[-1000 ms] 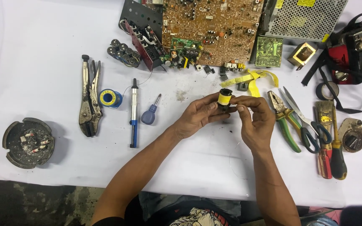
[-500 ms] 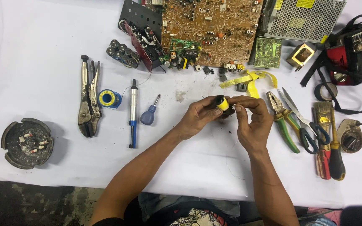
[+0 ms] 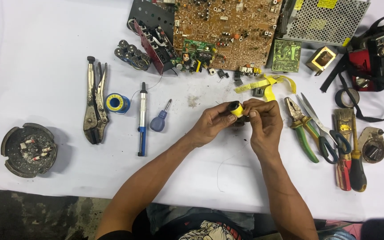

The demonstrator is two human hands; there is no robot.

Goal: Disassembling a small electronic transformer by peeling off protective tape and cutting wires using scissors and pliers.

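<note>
With both hands pinched on the small black-and-yellow cylindrical part (image 3: 236, 109), I hold it just above the worktop (image 3: 45, 58), mid-frame, near the edge of the big brown circuit board (image 3: 227, 22). Left hand (image 3: 212, 124) grips the body between thumb and fingers; right hand (image 3: 263, 122) closes on the other end, fingertips curled in. Both hands closed on the part, neither open.

Notes for doing this well, my judgement:
- Left hand anchors, right hand does the fine work. Don't twist both.
- Stay low over the worktop so a slip drops the part on the cloth, not the floor.
- Yellow tape strips (image 3: 267, 84) lie just behind the hands, pliers (image 3: 301, 129) and scissors (image 3: 323, 126) just right of them: within reach.
- Small blue screwdriver (image 3: 160, 120) is to the left, near.
- Can't tell what's under the right fingertips; hidden.
</note>
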